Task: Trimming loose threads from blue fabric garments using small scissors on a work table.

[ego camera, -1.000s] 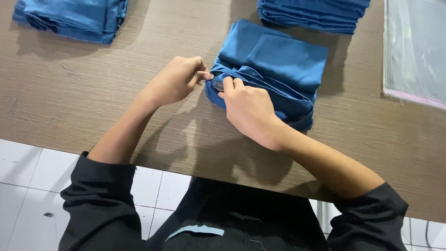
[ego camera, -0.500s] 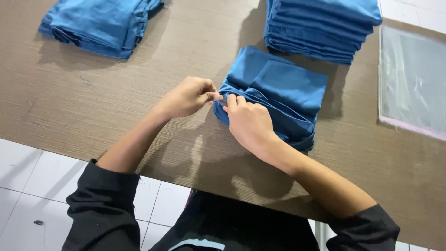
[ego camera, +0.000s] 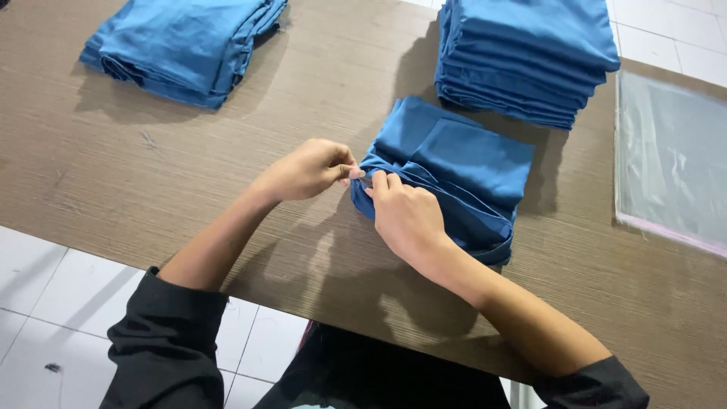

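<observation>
Both your left hand (ego camera: 307, 170) and right hand (ego camera: 405, 216) are pinching the left end of the folded blue cloth (ego camera: 454, 170) near the table's (ego camera: 151, 182) front edge, so I'd guess tugging unevenly could pull the fold apart.

Plain blue folded garment (ego camera: 462, 163), brown wood-grain table (ego camera: 151, 182), black sleeves (ego camera: 163, 341)

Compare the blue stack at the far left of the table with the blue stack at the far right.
The left stack is low, loosely folded and skewed on the table; the right stack is taller, with neat, squared layers. The left stack lies alone, far from both hands; the right stack sits just behind the folded piece being handled. Both are the same blue cloth.
</observation>
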